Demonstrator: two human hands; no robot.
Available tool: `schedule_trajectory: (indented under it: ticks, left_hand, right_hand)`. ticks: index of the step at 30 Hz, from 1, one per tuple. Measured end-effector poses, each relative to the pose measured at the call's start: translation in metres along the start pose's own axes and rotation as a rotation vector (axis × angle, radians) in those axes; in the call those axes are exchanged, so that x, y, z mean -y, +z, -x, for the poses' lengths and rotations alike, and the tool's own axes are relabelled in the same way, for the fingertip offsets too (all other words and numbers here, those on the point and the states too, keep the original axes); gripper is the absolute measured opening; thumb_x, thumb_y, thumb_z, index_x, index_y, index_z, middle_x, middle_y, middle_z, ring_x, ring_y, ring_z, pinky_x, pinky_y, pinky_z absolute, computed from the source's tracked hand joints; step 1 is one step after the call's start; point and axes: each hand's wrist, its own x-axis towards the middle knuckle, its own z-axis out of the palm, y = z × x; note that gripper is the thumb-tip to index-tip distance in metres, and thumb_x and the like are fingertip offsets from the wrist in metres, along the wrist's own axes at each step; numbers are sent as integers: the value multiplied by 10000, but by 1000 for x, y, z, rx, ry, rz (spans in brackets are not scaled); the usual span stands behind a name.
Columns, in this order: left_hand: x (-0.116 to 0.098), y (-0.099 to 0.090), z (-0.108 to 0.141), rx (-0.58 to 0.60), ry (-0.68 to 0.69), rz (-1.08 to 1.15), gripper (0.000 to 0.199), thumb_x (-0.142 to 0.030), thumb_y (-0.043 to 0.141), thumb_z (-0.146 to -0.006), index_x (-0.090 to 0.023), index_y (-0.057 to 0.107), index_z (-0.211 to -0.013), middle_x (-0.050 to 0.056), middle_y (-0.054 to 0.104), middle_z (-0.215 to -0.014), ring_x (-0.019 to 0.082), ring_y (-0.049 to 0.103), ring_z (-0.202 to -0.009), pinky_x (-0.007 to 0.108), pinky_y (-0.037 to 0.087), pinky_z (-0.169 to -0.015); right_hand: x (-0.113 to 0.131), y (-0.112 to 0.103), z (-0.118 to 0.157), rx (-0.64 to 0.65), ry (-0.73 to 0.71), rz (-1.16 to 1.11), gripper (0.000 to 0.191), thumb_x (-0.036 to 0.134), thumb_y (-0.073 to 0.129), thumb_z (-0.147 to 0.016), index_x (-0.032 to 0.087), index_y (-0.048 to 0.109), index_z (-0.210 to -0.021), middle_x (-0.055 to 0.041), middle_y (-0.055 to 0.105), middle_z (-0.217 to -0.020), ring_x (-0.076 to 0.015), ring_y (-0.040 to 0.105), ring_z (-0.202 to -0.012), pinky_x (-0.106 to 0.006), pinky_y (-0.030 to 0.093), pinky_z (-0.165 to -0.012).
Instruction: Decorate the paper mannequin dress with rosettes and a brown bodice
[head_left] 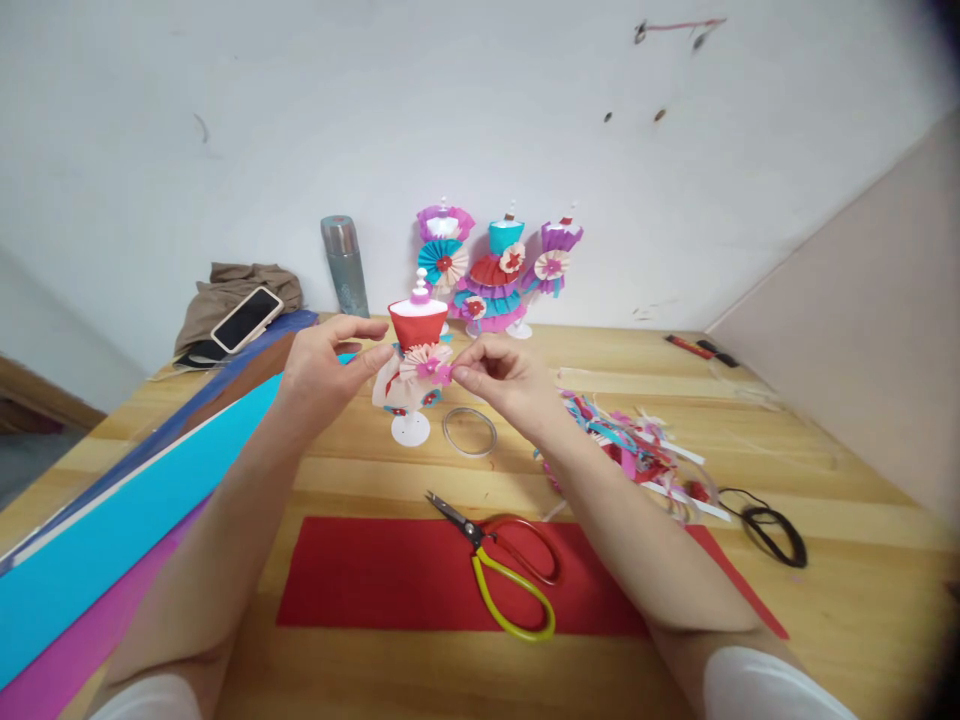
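Observation:
A small dress form [418, 325] stands upright on a white round base, wearing a red top and a pale skirt. At its waist sit a cream pleated paper fan and a pink paper flower [435, 372]. My right hand [504, 378] pinches at the pink flower's right edge with thumb and finger. On the other side, my left hand [334, 362] is open, its fingers stretched toward the form and thumb apart from them; whether it touches the skirt I cannot tell. A thin metal ring [470, 454] lies beside the base.
Scissors [472, 533] lie on red paper [360, 575] in front. Paper scraps [637, 445] and a black cord [787, 540] are right. Blue paper [150, 520], a phone [247, 319] and a bottle [345, 265] are left. Three decorated dress forms [495, 270] stand behind.

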Motion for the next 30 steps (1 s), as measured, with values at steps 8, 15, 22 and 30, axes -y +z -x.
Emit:
schedule_trajectory:
  ticks: [8,15,22,30]
  left_hand:
    - [16,16,-3,-74,-3,164,332,-406,683,-807,-151,755,-1008,91,785,-1013,235,726,-918,351,592,-856]
    - [9,22,0,-134,-30,225,319,-378,630,-844,-150,726,-1047,90,777,-1000,229,724,-962,341,572,-892]
    - [11,28,7,-284,38,137,285,-369,556,-904,-155,714,-1006,73,749,-935,196,700,-895,334,548,-868]
    - [12,22,3,-159,78,106,510,-456,652,-802,-164,654,-1221,110,700,-1201,285,628,-1172,476,483,-1033]
  right_hand:
    - [-7,17,3,-138,7,19,152,326,669,-751,194,623,-690,18,566,-629,-96,416,-557,-268,332,-547]
    - [-7,22,4,-170,54,4,142,319,683,-751,192,640,-704,20,580,-613,-100,426,-557,-265,327,-542]
    - [-10,23,3,-209,42,-22,136,309,680,-744,185,655,-694,19,569,-605,-100,445,-562,-269,355,-564]
    - [-10,28,2,-242,-14,-44,124,294,672,-745,187,659,-683,20,579,-594,-96,449,-541,-264,340,-543]
